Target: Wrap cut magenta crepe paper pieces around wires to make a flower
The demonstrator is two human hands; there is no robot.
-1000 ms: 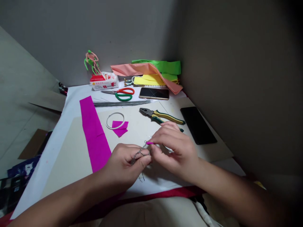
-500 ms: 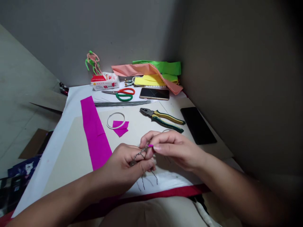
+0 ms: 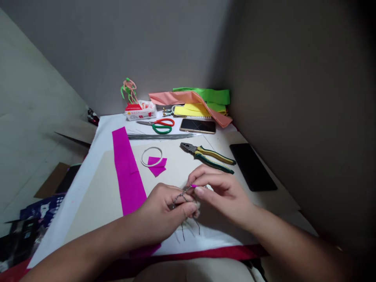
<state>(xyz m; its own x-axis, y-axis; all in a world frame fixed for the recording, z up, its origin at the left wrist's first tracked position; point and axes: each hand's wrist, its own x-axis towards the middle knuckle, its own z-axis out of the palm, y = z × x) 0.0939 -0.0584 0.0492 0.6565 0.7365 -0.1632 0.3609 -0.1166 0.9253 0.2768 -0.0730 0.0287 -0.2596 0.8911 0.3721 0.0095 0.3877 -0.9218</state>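
Note:
Near the table's front edge, my left hand (image 3: 173, 207) is closed around a twisted wire figure (image 3: 179, 197), whose thin dark legs hang below the fingers. Just to the right, my right hand (image 3: 225, 194) pinches the figure's upper end, where a small magenta paper wrap (image 3: 194, 186) shows between the fingertips. My fingers hide much of the figure. Left of my hands lies a long strip of magenta crepe paper (image 3: 127, 172). Beyond them are a small magenta paper scrap (image 3: 158, 167) and a roll of white tape (image 3: 141, 156) partly over it.
Pliers (image 3: 205, 156) lie beyond my right hand, with a black flat slab (image 3: 252, 166) to their right. Farther back are scissors (image 3: 160, 126), a phone (image 3: 197, 126), grey wires (image 3: 161, 136), folded crepe papers (image 3: 188, 98) and a tissue pack (image 3: 141, 113) beside a finished-looking wrapped figure (image 3: 129, 90).
The whole scene sits lower and slightly to the right as the head view shifts. Both hands keep their hold on the wire figure, with the right fingers slightly repositioned at the magenta wrap.

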